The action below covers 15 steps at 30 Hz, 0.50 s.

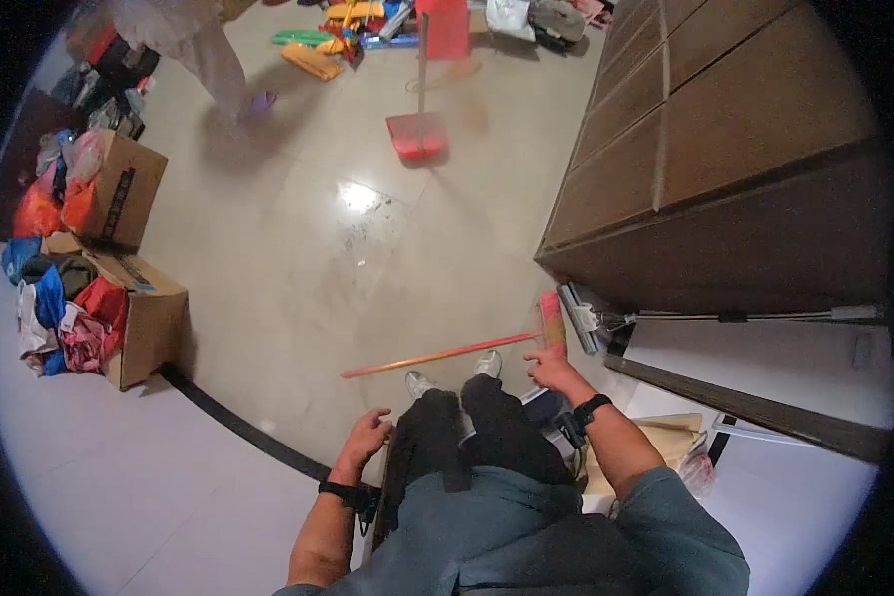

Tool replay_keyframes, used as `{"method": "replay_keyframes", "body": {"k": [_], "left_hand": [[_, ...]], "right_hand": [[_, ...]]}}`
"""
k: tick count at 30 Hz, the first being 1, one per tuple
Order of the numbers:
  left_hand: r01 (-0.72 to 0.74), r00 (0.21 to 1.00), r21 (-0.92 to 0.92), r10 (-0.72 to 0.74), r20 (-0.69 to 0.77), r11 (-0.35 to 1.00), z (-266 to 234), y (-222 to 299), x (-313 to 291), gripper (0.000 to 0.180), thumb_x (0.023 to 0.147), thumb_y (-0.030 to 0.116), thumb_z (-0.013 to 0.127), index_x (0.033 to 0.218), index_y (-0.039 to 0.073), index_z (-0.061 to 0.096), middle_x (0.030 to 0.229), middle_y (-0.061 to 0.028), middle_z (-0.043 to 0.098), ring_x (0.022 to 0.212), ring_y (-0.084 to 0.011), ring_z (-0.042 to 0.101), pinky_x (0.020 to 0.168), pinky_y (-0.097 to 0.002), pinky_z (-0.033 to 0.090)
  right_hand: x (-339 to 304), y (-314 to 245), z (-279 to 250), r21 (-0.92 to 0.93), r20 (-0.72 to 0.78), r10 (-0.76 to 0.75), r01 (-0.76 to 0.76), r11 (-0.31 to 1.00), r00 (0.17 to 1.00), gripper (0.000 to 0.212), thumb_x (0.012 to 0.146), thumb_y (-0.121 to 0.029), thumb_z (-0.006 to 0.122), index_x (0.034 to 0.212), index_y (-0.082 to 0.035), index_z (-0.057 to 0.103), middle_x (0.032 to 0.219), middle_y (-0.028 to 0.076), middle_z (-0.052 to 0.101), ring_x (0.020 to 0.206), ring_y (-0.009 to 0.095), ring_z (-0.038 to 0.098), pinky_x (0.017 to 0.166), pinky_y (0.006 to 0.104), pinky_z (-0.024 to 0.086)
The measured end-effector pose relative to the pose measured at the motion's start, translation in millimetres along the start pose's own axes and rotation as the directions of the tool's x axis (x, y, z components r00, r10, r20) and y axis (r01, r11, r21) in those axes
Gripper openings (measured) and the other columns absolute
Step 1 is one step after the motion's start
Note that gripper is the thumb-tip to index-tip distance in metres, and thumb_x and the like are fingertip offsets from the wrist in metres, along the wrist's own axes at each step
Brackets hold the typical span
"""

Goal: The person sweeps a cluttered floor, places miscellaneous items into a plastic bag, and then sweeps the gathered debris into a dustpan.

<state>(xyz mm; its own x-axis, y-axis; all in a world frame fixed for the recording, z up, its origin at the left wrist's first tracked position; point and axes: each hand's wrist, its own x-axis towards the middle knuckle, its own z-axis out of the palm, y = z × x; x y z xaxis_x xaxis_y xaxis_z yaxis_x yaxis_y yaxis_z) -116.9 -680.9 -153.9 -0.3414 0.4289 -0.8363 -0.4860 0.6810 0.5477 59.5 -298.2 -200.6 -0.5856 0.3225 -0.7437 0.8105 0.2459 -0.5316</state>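
Note:
My left hand (368,437) is beside my left thigh, its fingers loosely bent and apart, with nothing seen in it. My right hand (556,372) is over my right knee side, the index finger stretched forward and nothing visible in its grasp. Just beyond that hand a broom lies on the floor, its pink head (551,316) towards the cabinet. From there its reddish handle (437,356) runs left past my shoes. Whether my right fingers touch the broom, I cannot tell. Further off, a red long-handled dustpan (417,139) stands on the tiles.
Small dark debris (366,236) lies mid-floor. A person (204,55) is at the upper left. Two cardboard boxes (159,318) of cloth and bags stand left. A brown cabinet (725,129) fills the right, a squeeze mop (584,318) beside it. Colourful items (358,30) lie at the far end.

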Motion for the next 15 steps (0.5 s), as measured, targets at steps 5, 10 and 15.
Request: {"method": "replay_keyframes", "body": {"k": [5, 10, 15], "left_hand": [[0.021, 0.999, 0.012, -0.02, -0.029, 1.0, 33.6, -21.3, 23.5, 0.037, 0.081, 0.01, 0.052, 0.115, -0.001, 0.047, 0.09, -0.0156, 0.061, 0.082, -0.0229, 0.058, 0.074, -0.0318, 0.047], [0.123, 0.991, 0.256, -0.106, -0.077, 0.959, 84.2, -64.1, 62.9, 0.036, 0.08, 0.012, 0.055, 0.113, 0.001, 0.049, 0.1, -0.0193, 0.059, 0.095, -0.0331, 0.056, 0.082, -0.0369, 0.044], [0.033, 0.996, 0.609, 0.024, -0.085, 0.792, 106.0, -109.7, 65.3, 0.04, 0.074, 0.017, 0.06, 0.112, 0.007, 0.052, 0.104, -0.016, 0.056, 0.097, -0.0373, 0.05, 0.084, -0.0443, 0.041]], "right_hand": [[56.4, -13.4, 47.2, -0.101, 0.212, 0.003, 0.019, 0.995, 0.977, 0.037, 0.074, -0.008, 0.054, 0.111, -0.004, 0.056, 0.064, 0.01, 0.058, 0.048, 0.016, 0.054, 0.045, 0.0299, 0.044], [142.2, 88.5, 110.8, 0.009, -0.012, -0.573, 0.573, 0.819, 0.819, 0.028, 0.077, -0.011, 0.052, 0.104, -0.005, 0.059, 0.063, 0.009, 0.057, 0.048, 0.015, 0.054, 0.045, 0.0296, 0.046], [226.4, 78.0, 133.2, 0.325, 0.386, 0.181, -0.317, 0.891, 0.905, 0.016, 0.077, -0.016, 0.053, 0.089, -0.006, 0.058, 0.068, 0.007, 0.056, 0.056, 0.018, 0.056, 0.049, 0.0317, 0.05]]}}
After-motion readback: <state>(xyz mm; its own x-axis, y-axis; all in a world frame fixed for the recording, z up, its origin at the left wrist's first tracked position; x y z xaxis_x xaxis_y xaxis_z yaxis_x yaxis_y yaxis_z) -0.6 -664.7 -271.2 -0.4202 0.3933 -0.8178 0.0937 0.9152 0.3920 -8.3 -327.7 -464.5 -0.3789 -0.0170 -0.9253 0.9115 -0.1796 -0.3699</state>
